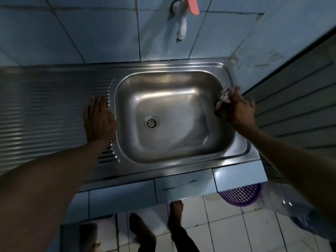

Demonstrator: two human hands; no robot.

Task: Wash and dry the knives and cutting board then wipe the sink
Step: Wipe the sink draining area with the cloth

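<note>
steel sink [236, 142] wipe step: right hand [236, 110] grips cloth [224, 97] at rim, 3 o'clock; left hand [99, 120] flat, fingers straight, 9 o'clock. next: sweep cloth along rim.

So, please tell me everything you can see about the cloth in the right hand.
The cloth is a small, pale, crumpled wad that looks wet or soapy. The right hand grips it, covering most of it, so its full size and shape are hidden. It sits at the right rim of the steel sink, near the far corner, and seems pressed against the metal there.
</note>
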